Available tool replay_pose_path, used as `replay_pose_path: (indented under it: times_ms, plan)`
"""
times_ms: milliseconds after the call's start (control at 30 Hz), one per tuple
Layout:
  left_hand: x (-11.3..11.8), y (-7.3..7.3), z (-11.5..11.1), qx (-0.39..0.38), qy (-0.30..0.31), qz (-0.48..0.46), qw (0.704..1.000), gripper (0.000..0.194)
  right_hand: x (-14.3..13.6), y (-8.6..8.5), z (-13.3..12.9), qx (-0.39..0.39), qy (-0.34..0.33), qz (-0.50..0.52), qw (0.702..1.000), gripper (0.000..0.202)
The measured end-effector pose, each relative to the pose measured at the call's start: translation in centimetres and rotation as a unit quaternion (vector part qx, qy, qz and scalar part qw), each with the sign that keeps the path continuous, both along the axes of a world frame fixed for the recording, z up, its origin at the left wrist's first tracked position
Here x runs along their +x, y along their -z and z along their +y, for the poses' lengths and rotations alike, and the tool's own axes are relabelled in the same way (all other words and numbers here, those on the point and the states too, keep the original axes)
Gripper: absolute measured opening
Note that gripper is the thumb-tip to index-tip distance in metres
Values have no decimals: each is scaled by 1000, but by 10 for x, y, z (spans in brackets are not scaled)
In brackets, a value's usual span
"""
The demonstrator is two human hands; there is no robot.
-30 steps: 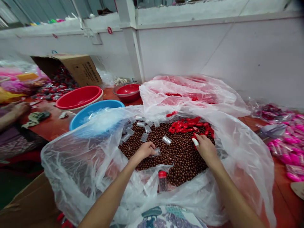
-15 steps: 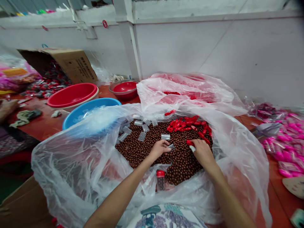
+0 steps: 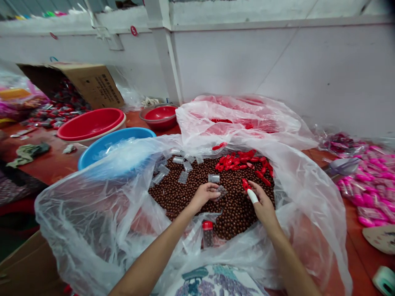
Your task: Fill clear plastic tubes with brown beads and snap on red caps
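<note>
Brown beads [image 3: 191, 191] fill a large clear plastic bag [image 3: 101, 222] spread in front of me. Over them, my left hand [image 3: 206, 196] is closed on a clear plastic tube [image 3: 221, 192]. My right hand [image 3: 262, 201] pinches a red cap [image 3: 246, 184]; its thumb has a white cover [image 3: 252, 196]. One empty tube [image 3: 213, 178] lies on the beads just beyond my left hand, and several others [image 3: 183, 177] lie at the back left. Red caps [image 3: 230, 161] are heaped at the back right. A red-capped tube with beads inside [image 3: 207, 234] rests at the near edge.
At the left are a blue basin [image 3: 89, 158], a red basin [image 3: 92, 123], a smaller red bowl [image 3: 160, 116] and a cardboard box [image 3: 95, 86] of capped tubes. Behind lies a bag of red pieces [image 3: 277, 113]. Pink packets [image 3: 370, 185] and a scoop [image 3: 344, 165] are at the right.
My right hand has turned and lifted slightly, showing the red cap and white thumb cover more fully. The tube in my left hand has tilted. The other person's hand at the far left has left view.
</note>
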State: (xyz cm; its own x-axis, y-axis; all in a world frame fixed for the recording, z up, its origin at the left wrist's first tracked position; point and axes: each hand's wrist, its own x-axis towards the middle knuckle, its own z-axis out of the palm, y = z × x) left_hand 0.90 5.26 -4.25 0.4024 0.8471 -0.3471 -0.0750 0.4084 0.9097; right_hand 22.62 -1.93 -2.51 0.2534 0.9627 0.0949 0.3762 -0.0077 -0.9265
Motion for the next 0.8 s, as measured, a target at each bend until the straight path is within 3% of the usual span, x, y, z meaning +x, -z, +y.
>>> replay_pose_path:
  times_ms: [133, 233, 467, 600, 800]
  plan:
    - [-5, -14, -10, -22, 16, -16, 1000, 47, -8, -5, -4, -92, -25, 242, 966, 46]
    - [-7, -20, -19, -24, 7, -2, 1000, 48, -15, -7, -6, -136, -52, 315, 938, 45]
    - [-8, -30, -36, -34, 18, 20, 999, 45, -34, -15, -9, -71, -134, 188, 970, 39]
    - [-10, -33, -40, -20, 33, 7, 999, 42, -40, -17, -11, -39, -191, 126, 973, 37]
    - [-14, -31, -45, -30, 16, 12, 999, 43, -33, -12, -13, -8, -166, 21, 986, 38]
